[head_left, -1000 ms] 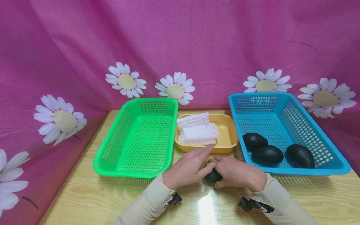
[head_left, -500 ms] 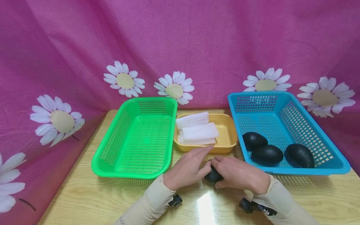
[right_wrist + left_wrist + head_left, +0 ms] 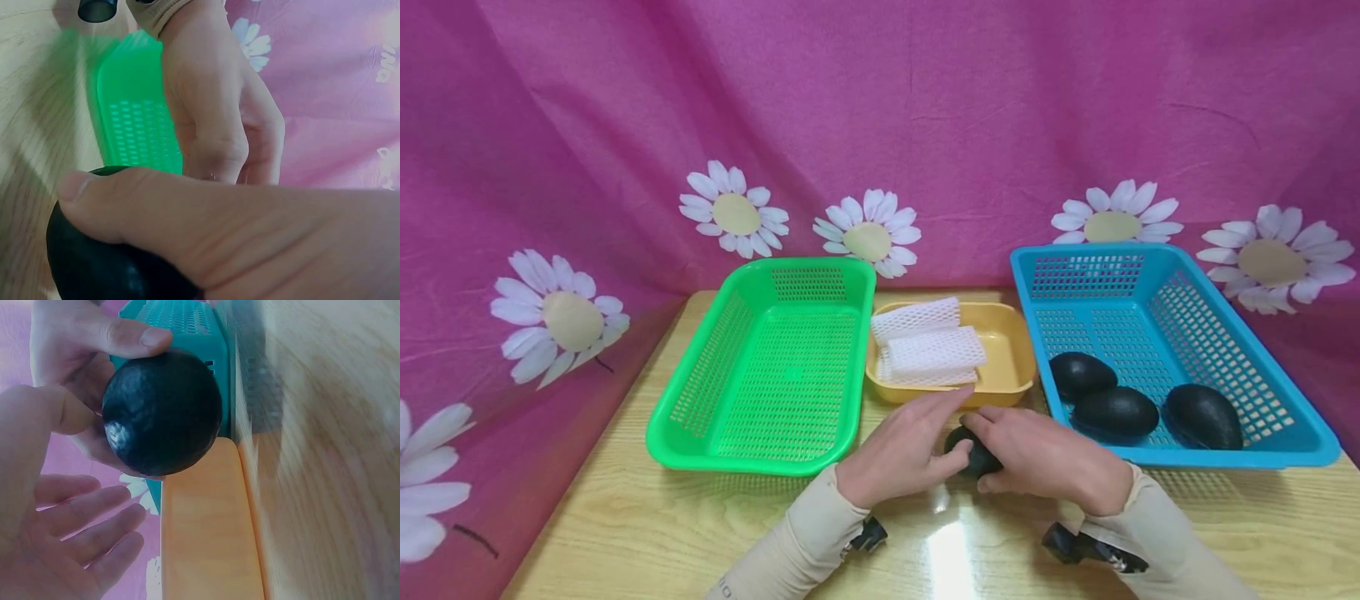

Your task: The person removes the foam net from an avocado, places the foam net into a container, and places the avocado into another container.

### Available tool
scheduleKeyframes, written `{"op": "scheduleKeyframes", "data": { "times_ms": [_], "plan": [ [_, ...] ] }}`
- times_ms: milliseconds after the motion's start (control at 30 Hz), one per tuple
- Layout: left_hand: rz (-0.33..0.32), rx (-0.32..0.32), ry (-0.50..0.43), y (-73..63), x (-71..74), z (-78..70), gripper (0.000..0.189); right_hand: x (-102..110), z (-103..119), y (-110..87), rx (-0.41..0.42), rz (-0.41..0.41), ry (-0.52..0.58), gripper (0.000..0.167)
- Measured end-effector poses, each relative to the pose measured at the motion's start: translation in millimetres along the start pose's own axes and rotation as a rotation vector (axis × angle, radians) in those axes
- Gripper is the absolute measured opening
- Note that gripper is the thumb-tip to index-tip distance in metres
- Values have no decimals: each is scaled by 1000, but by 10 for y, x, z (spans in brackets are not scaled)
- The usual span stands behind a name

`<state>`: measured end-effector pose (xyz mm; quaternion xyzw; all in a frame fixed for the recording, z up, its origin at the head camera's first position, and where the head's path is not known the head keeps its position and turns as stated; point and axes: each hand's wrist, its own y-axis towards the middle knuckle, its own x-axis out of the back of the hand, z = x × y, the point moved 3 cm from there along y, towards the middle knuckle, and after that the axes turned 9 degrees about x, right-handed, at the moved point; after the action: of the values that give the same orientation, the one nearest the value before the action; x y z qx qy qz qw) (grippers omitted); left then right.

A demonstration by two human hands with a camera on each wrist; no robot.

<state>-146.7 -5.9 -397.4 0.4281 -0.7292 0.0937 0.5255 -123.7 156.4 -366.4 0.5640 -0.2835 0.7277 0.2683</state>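
My right hand (image 3: 1037,454) grips a dark, rounded avocado (image 3: 973,454) just above the wooden table, with the thumb laid along its side in the right wrist view. In the left wrist view, the avocado (image 3: 162,412) shows its round end, held between the right thumb and fingers. Beside it on the left is my left hand (image 3: 902,450), its fingers extended and apart. The left thumb tip is close against the avocado; whether it presses on it I cannot tell. Three more avocados (image 3: 1116,414) lie in the blue basket (image 3: 1225,458) at the right.
Behind the hands sits a yellow tray (image 3: 1011,392) with several white foam net sleeves (image 3: 936,354) at its left. A green basket (image 3: 760,467), with nothing in it, stands on the left. A pink flowered cloth (image 3: 880,100) hangs at the back.
The right hand has shifted slightly to the right and the avocado has tilted or turned a little, showing more of its top. The left hand has barely moved.
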Motion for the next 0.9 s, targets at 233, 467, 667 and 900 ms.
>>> {"op": "scheduleKeyframes", "data": {
  "times_ms": [233, 467, 667, 900],
  "plan": [
    [-24, -8, 8, 7, 6, -7, 68, 45, 0, -15, 12, -17, -4, 72],
    [-57, -17, -34, 18, 6, -2, 72, 99, -16, -35, 24, -66, -10, 72],
    [-88, -21, -60, 37, 24, -16, 72, 134, -32, -59, 62, -141, -41, 68],
    [-98, -16, -80, 56, 37, -40, 77, 181, -43, -95, 58, -178, -44, 66]
  ]
}}
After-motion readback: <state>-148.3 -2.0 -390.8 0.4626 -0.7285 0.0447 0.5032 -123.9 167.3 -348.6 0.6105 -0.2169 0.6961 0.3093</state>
